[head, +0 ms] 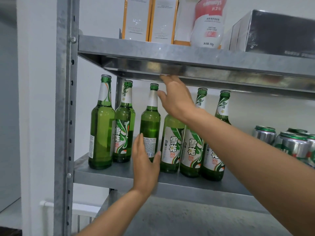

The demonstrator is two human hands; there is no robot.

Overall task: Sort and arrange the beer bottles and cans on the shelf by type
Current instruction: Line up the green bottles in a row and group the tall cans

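Several green glass beer bottles stand in a row on the metal shelf (105,174). My left hand (146,164) is flat, fingers apart, against the lower front of the middle bottle (150,123), whose back label faces me. My right hand (176,99) reaches in from the right with fingers spread; its thumb is beside that bottle's neck, and it hides the top of the neighbouring bottle (171,143). Neither hand closes around anything. Silver and green beer cans (294,144) cluster at the shelf's right end.
Two bottles (101,126) stand at the far left by the upright post (64,116). The upper shelf (187,53) hangs just above the bottle caps and holds white-and-orange boxes (136,19), a pouch (208,23) and a silver box (276,33). A lower shelf lies below.
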